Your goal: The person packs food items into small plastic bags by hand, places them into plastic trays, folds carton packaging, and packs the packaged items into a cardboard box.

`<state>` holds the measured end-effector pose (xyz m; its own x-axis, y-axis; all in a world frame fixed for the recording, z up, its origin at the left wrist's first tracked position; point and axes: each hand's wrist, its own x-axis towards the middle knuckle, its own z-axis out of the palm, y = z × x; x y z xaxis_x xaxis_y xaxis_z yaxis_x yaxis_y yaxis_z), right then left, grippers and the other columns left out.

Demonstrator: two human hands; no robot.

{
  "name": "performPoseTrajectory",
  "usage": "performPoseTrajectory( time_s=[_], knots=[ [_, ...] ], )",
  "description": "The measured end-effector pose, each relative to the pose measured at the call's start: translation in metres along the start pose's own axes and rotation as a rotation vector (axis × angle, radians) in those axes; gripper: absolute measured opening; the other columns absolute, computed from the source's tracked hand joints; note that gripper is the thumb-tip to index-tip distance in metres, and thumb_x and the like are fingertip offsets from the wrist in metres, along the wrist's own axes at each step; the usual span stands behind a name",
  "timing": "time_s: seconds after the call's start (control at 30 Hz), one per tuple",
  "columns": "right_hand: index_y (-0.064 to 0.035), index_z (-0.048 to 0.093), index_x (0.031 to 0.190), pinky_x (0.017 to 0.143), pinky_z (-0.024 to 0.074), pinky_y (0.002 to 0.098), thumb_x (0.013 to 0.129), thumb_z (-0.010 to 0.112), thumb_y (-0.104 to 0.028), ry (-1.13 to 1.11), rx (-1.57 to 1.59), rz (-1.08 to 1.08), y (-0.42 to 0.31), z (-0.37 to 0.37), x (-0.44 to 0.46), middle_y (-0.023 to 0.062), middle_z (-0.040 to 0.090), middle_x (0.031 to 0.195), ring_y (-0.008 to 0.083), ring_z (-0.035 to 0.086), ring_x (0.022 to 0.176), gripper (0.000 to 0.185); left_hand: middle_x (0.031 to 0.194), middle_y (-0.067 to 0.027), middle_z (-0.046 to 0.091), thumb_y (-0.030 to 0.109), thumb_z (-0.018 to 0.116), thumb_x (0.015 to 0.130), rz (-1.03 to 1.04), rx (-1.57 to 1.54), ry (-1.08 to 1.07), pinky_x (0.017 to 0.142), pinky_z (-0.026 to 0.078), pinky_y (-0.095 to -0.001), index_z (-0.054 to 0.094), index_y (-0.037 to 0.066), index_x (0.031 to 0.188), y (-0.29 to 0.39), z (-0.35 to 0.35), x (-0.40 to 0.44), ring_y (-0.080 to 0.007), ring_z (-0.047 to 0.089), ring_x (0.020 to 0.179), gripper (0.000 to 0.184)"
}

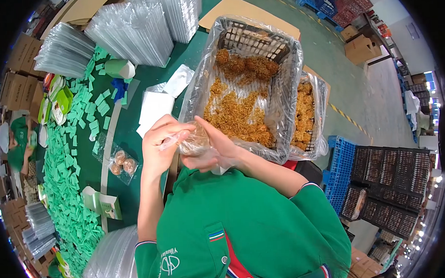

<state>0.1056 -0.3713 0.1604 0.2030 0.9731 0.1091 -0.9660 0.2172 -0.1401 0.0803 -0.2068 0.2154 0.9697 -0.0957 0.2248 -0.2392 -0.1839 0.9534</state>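
Close to my chest, a brown lump wrapped in clear plastic film [197,140] is between my two hands. My left hand [160,141] pinches a twisted end of the film with thumb and fingers. Around the lump itself are the fingers of my right hand [218,146], and a loose piece of film hangs below them. To the right of my hands stands a black crate lined with clear plastic [291,63]. Brown crumbs [236,106] and several rough brown balls [247,64] lie in it.
White sheets [155,109] lie beyond my left hand. A clear bag of wrapped balls [123,163] rests on the green table. Many small green packets [67,188] cover its left side, near stacked clear plastic trays [130,32]. A second lined crate [305,114] stands at the right.
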Motion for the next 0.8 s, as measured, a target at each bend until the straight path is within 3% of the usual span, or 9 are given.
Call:
performPoseTrajectory(
  time_s=[0.1,0.17,0.27,0.3,0.47,0.53,0.6,0.67,0.8],
  knots=[
    [0.0012,0.053,0.104,0.043,0.0404,0.0253,0.093,0.023,-0.051,0.452,-0.548,-0.241,-0.002,-0.002,-0.003,0.0115,0.057,0.071,0.0115,0.045,0.046,0.061,0.076,-0.0028,0.055,0.002,0.065,0.079,-0.007,-0.043,0.024,0.062,0.039,-0.0213,0.069,0.002,0.089,0.005,0.000,-0.001,-0.0105,0.051,0.070,0.011],
    [-0.0009,0.051,0.105,0.070,0.0472,0.0282,0.090,0.044,-0.040,0.760,-0.396,-0.517,0.004,0.034,0.016,0.0110,0.056,0.087,0.0142,0.055,0.075,0.042,0.077,-0.0033,0.055,0.003,0.064,0.079,-0.051,-0.104,0.147,0.063,0.039,-0.0213,0.069,0.001,0.088,-0.001,0.004,-0.004,-0.0102,0.051,0.071,0.010],
    [-0.0042,0.050,0.106,0.089,0.0405,0.0325,0.080,0.065,-0.027,0.702,-1.056,-0.657,0.004,0.030,0.010,0.0080,0.053,0.101,0.0150,0.050,0.098,0.038,0.082,-0.0047,0.058,0.010,0.060,0.086,-0.167,-0.424,0.302,0.068,0.041,-0.0232,0.066,-0.002,0.088,-0.034,0.014,-0.015,-0.0106,0.052,0.075,0.013],
    [-0.0063,0.051,0.105,0.081,0.0445,0.0317,0.069,0.074,-0.021,0.724,-1.210,-0.772,0.006,0.027,0.015,0.0074,0.053,0.095,0.0181,0.054,0.090,0.045,0.085,-0.0053,0.060,0.011,0.059,0.087,-0.196,-0.516,0.316,0.070,0.042,-0.0238,0.065,-0.002,0.089,-0.040,0.016,-0.017,-0.0111,0.053,0.078,0.014],
    [-0.0089,0.053,0.105,0.053,0.0479,0.0320,0.064,0.076,-0.027,0.805,-2.253,-0.610,0.001,0.027,0.022,0.0081,0.050,0.085,0.0239,0.057,0.065,0.050,0.092,-0.0053,0.061,0.014,0.056,0.089,-0.397,-0.557,0.322,0.078,0.043,-0.0238,0.061,-0.001,0.102,-0.037,0.010,-0.032,-0.0114,0.055,0.086,0.020],
    [-0.0096,0.054,0.105,0.049,0.0474,0.0329,0.064,0.076,-0.029,0.863,-2.485,-0.406,0.004,0.029,0.029,0.0070,0.050,0.084,0.0238,0.058,0.062,0.051,0.092,-0.0052,0.057,0.016,0.059,0.087,-0.292,-0.220,0.244,0.075,0.044,-0.0241,0.059,0.000,0.108,-0.042,0.006,-0.042,-0.0128,0.055,0.085,0.026],
    [-0.0099,0.053,0.108,0.048,0.0472,0.0336,0.065,0.076,-0.028,0.797,-2.549,-0.252,0.007,0.021,0.035,0.0068,0.049,0.083,0.0247,0.058,0.062,0.052,0.104,-0.0058,0.052,0.019,0.069,0.078,-0.342,-0.035,0.172,0.080,0.043,-0.0266,0.053,0.000,0.116,-0.037,0.003,-0.052,-0.0135,0.051,0.094,0.046],
    [-0.0103,0.051,0.110,0.049,0.0478,0.0343,0.065,0.074,-0.026,0.713,-2.544,-0.150,0.012,0.012,0.043,0.0073,0.051,0.085,0.0261,0.059,0.063,0.052,0.102,-0.0054,0.054,0.020,0.072,0.075,-0.438,-0.013,0.166,0.082,0.043,-0.0269,0.053,0.000,0.116,-0.037,-0.003,-0.060,-0.0138,0.052,0.094,0.049],
    [-0.0119,0.049,0.111,0.058,0.0497,0.0367,0.068,0.069,-0.016,0.608,-2.245,-0.131,0.032,0.004,0.062,0.0104,0.057,0.090,0.0295,0.061,0.070,0.048,0.103,-0.0064,0.058,0.018,0.068,0.078,-0.575,-0.481,0.283,0.084,0.043,-0.0274,0.052,-0.001,0.115,-0.065,-0.016,-0.091,-0.0145,0.055,0.095,0.044]
  ],
)
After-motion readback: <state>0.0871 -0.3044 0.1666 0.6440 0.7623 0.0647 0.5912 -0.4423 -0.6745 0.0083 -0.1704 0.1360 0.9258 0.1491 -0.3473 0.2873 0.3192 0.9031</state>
